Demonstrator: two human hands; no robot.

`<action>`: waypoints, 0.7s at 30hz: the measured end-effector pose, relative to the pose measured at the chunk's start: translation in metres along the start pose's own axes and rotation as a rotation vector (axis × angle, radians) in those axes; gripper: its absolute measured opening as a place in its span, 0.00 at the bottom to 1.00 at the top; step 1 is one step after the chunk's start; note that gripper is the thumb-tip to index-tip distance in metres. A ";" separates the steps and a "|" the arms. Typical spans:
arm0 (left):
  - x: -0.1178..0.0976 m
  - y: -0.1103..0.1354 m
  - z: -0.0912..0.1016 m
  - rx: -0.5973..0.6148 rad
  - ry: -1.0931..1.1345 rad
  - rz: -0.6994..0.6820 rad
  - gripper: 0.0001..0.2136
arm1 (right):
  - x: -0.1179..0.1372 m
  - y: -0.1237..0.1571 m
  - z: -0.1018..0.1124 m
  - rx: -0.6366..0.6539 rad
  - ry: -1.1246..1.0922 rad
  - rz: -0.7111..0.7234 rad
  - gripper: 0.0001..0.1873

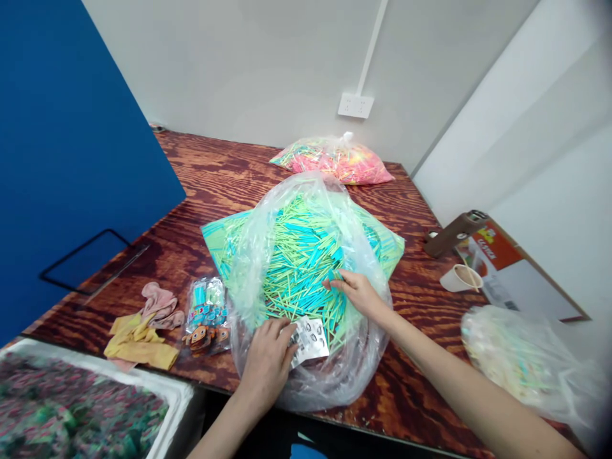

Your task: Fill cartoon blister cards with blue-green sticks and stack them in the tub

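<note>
A large open clear plastic bag (pixel 329 392) full of thin green and blue strips (pixel 299 255) lies on the table in front of me. Over the bag's upper right part, my right hand (pixel 356 290) pinches a small bunch of blue strips (pixel 333 277) between thumb and fingers. My left hand (pixel 268 357) is at the bag's near edge, its fingers curled over the side of a small white printed sheet (pixel 312 339) with dark drawings. The left fingertips are partly hidden, and the sheet rests against the strips.
Left of the bag lie a small packet with character shapes (pixel 206 315), a yellow cloth (pixel 138 338) and a pink cloth (pixel 160 306). A tied bag of pink strips (pixel 342 162) sits behind. At right are a brown flask (pixel 454 234), a paper cup (pixel 459 278) and another plastic bag (pixel 521 357).
</note>
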State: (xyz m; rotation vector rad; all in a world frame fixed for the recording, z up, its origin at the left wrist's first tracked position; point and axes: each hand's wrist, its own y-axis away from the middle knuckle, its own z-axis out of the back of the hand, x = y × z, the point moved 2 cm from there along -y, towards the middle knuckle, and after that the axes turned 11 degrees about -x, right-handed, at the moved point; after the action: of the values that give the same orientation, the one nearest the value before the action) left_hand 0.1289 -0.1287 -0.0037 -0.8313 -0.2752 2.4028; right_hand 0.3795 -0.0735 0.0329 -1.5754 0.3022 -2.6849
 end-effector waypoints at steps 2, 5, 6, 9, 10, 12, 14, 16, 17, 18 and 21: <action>-0.001 0.000 0.000 0.016 0.004 0.004 0.15 | 0.006 -0.003 0.003 -0.008 -0.176 -0.105 0.19; -0.001 -0.001 0.000 0.002 0.029 0.016 0.15 | 0.014 0.003 0.002 -0.101 -0.427 -0.314 0.18; 0.000 -0.001 0.000 -0.011 0.042 0.023 0.16 | 0.017 0.008 -0.001 -0.133 -0.486 -0.364 0.19; 0.001 -0.003 0.001 -0.054 0.085 0.051 0.15 | 0.025 0.030 -0.019 -0.160 -0.522 -0.400 0.18; 0.000 -0.004 0.003 -0.069 0.102 0.067 0.15 | 0.026 0.040 -0.028 -0.158 -0.483 -0.385 0.17; -0.004 -0.007 0.009 -0.104 0.146 0.096 0.17 | 0.027 0.060 -0.047 -0.206 -0.349 -0.313 0.15; -0.012 -0.010 0.016 -0.155 0.188 0.100 0.20 | 0.024 0.080 -0.069 -0.273 -0.244 -0.254 0.12; -0.024 -0.013 0.020 -0.193 0.202 0.054 0.25 | 0.018 0.096 -0.088 -0.317 -0.209 -0.225 0.11; -0.029 -0.014 0.021 -0.189 0.194 0.011 0.28 | 0.015 0.103 -0.097 -0.332 -0.210 -0.213 0.11; -0.034 -0.015 0.019 -0.165 0.177 -0.046 0.30 | 0.013 0.108 -0.103 -0.342 -0.223 -0.200 0.12; -0.042 -0.016 0.011 -0.034 0.111 -0.205 0.30 | 0.008 0.114 -0.112 -0.331 -0.255 -0.169 0.18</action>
State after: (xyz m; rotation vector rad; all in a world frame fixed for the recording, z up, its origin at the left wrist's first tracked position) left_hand 0.1568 -0.1400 0.0317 -0.9032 -0.3410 2.1593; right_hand 0.2686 -0.1689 -0.0330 -2.0980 0.6611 -2.6103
